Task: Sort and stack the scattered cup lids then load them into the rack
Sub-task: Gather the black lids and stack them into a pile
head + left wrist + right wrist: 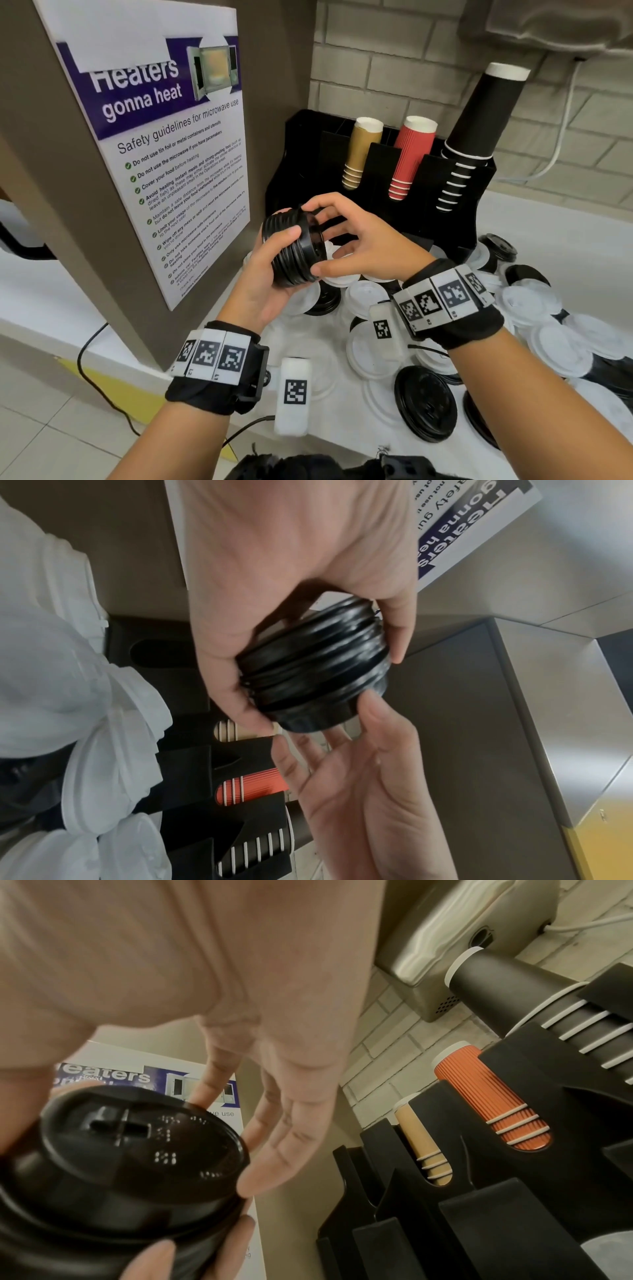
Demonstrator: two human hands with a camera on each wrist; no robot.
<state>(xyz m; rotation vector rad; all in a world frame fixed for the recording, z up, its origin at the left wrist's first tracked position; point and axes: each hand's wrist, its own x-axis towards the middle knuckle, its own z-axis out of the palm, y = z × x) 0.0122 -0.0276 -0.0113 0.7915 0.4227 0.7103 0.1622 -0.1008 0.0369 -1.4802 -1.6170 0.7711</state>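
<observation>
My left hand (pixel 267 274) grips a stack of black cup lids (pixel 291 253) lying sideways in the air in front of the black rack (pixel 301 154). My right hand (pixel 346 240) holds the stack's open end, index finger on the top rim and thumb on the lower rim. The left wrist view shows the ribbed stack (pixel 315 669) between my left hand (pixel 291 561) and my right hand (pixel 359 777). In the right wrist view the top lid (pixel 120 1164) faces the camera and my right hand (pixel 274 1069) brackets its rim. White lids (pixel 370 346) and black lids (pixel 424 401) lie scattered on the counter below.
The rack holds gold cups (pixel 359 154), red cups (pixel 411 157) and tall black cups (pixel 479 126). A brown cabinet with a microwave poster (pixel 164 154) stands close on the left. A brick wall (pixel 394 68) is behind. The counter edge (pixel 191 387) drops to the floor at lower left.
</observation>
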